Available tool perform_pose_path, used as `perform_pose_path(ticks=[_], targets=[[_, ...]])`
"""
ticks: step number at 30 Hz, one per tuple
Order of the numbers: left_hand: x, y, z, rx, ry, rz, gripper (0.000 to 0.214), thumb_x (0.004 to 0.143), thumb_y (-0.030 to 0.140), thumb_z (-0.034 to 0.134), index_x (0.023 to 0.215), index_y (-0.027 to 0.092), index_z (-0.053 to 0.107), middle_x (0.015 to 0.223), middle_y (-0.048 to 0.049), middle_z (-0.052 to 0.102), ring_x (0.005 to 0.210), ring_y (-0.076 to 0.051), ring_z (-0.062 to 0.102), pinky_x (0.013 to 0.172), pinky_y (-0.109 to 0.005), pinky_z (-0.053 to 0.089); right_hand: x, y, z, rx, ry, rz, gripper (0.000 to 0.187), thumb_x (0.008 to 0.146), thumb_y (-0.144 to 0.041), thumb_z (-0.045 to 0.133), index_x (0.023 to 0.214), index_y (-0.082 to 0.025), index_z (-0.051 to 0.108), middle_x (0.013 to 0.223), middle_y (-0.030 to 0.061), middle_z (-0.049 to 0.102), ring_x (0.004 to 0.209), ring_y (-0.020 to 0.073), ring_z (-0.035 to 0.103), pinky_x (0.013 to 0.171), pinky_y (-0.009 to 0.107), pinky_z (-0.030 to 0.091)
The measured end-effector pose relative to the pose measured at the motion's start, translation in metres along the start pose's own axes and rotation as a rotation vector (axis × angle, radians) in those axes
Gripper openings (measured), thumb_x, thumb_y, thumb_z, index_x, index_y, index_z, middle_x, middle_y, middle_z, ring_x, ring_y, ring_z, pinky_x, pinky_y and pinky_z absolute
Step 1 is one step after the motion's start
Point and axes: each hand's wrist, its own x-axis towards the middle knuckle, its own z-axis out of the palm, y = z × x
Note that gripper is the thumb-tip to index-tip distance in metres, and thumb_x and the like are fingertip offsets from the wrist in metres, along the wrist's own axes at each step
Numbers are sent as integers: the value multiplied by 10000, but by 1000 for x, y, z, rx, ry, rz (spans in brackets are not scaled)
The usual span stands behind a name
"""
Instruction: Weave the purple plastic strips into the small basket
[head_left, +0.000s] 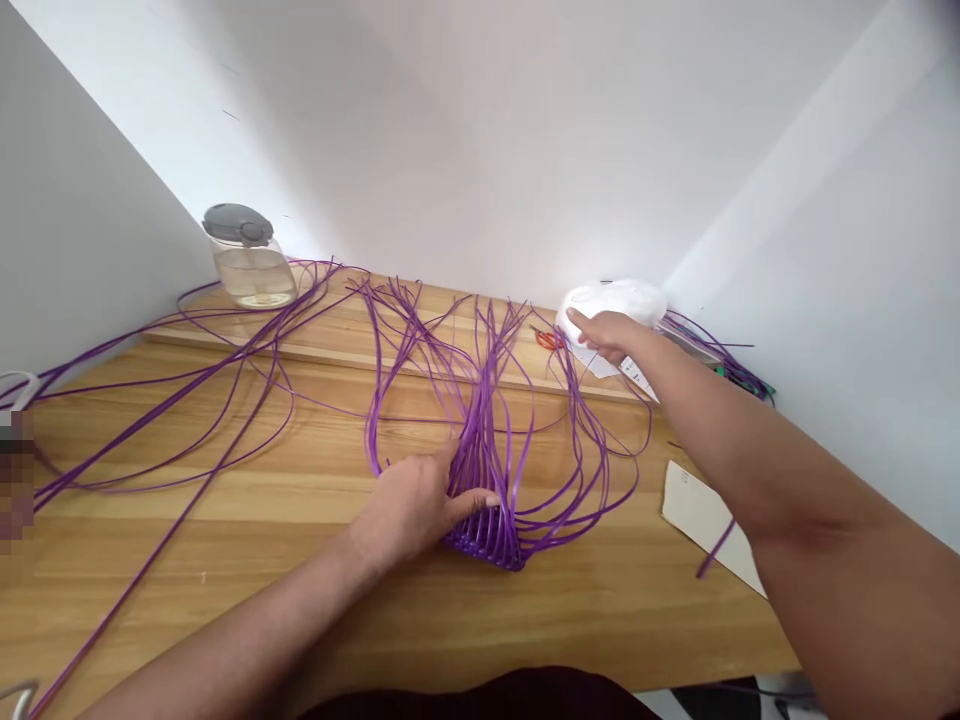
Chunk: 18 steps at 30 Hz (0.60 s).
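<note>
A partly woven purple piece of plastic strands lies on the table in front of me, its long loose strands fanning away toward the wall. My left hand is closed on it, thumb laid across the strands near the woven edge and the other fingers mostly hidden. Stretched far forward, my right hand is at the back right in front of a white bag, fingers curled and thumb out. A thin purple strand leads up close to it, but what the fingers hold is hidden. Orange-handled scissors lie just left of that hand.
A clear jar with a grey lid stands at the back left. Long purple strands spread across the left side. Cream card lies under my right forearm. Walls rise behind and on both sides of the wooden table.
</note>
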Motion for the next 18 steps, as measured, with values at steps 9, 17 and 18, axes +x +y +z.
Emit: perform_pose_path(ticks=[9,17,18], targets=[[-8,10,6,57,1,2,772,930,623,468,1531,157,333,1029,-174,760,1028,-354,718,843,-407,515,-85,77,79,805,-678,252,795,891,-817,232,911,-129,632,863,165,715,714,216,704,621,305,568],[-7,8,7,22,-28,37,620,942,533,466,1457,189,446,1057,-175,758,1030,-376,714,829,-431,521,-46,7,47,1045,-176,25,241,1021,-232,432,782,-202,425,557,-54,447,407,53,370,410,140,386],[-7,8,7,23,-27,33,616,940,528,468,1456,192,446,1045,-174,760,1021,-376,717,822,-429,522,-38,3,35,1030,-109,-9,250,1030,-258,414,786,-208,412,559,-58,437,400,50,339,396,138,356]])
